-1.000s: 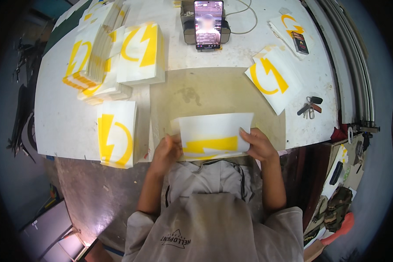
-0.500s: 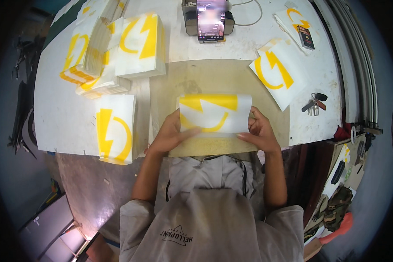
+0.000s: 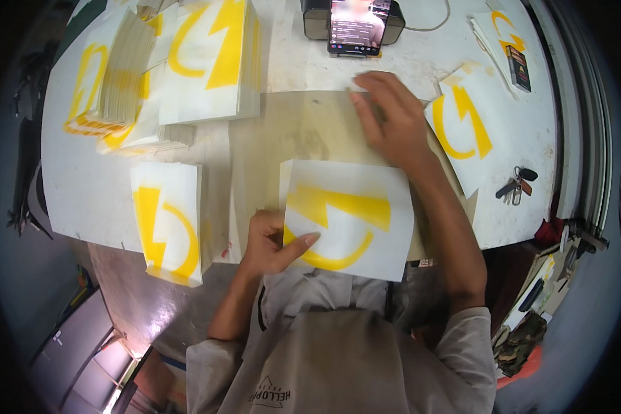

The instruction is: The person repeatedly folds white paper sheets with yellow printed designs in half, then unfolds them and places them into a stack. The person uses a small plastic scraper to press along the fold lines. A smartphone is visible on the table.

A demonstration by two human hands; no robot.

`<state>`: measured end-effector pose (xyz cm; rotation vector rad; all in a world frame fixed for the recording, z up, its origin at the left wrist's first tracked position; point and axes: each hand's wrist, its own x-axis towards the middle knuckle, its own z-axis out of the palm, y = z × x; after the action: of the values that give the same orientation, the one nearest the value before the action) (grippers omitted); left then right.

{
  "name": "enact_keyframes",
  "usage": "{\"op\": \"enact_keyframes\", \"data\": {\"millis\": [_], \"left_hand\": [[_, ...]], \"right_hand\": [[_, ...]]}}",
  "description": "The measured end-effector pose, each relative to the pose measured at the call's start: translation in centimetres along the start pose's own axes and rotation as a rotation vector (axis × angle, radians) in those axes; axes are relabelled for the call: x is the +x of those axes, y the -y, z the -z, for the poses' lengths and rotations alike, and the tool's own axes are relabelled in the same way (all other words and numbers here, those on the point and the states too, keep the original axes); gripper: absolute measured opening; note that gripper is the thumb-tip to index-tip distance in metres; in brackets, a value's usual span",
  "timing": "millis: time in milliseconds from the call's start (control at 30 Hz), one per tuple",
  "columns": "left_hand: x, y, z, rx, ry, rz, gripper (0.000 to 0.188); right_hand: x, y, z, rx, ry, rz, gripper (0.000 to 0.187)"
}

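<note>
Pinched between thumb and fingers of my left hand [image 3: 276, 243] is a white paper bag [image 3: 352, 252] with a yellow printed shape. It lies flat and slightly tilted at the table's near edge, its lower side reaching over my lap. My right hand [image 3: 393, 119] is off the bag, above the beige mat [image 3: 290, 124] and beyond the bag's far edge. Nothing shows in its fingers, which are slightly curled and apart.
Stacks of similar bags [image 3: 203, 69] stand at the far left, with a smaller pile [image 3: 169, 228] nearer. A phone [image 3: 356, 27] leans on a dark stand at the back. Loose bags [image 3: 462, 124], a small dark box [image 3: 519, 69] and keys [image 3: 517, 185] lie at right.
My right hand has let go of the bag and moved forward. The bag, shown folded or curled before, is now spread flatter and nearer to me. My left hand keeps hold; the view has shifted slightly.
</note>
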<state>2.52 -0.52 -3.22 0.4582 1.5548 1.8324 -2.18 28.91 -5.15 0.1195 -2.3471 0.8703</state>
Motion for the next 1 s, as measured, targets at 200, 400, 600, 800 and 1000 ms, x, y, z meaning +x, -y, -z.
{"op": "enact_keyframes", "data": {"millis": [200, 400, 600, 800, 1000], "left_hand": [[0.2, -0.3, -0.3, 0.014, -0.065, 0.047, 0.016], [0.9, -0.7, -0.1, 0.041, -0.048, 0.049, 0.015], [1.2, -1.0, -0.2, 0.092, -0.096, 0.076, 0.016], [1.2, -0.8, -0.4, 0.159, -0.082, 0.016, 0.017], [1.4, -0.9, -1.0, 0.225, -0.103, -0.035, 0.017]], "right_hand": [[0.8, -1.3, -3.1, -0.247, 0.132, 0.182, 0.041], [1.0, -1.6, -3.1, -0.286, 0.205, 0.139, 0.048], [1.1, -1.6, -3.1, -0.257, 0.184, 0.157, 0.044], [0.7, -1.2, -2.9, -0.249, 0.151, 0.215, 0.039], [0.7, -1.4, -3.0, -0.224, 0.124, 0.227, 0.039]]}}
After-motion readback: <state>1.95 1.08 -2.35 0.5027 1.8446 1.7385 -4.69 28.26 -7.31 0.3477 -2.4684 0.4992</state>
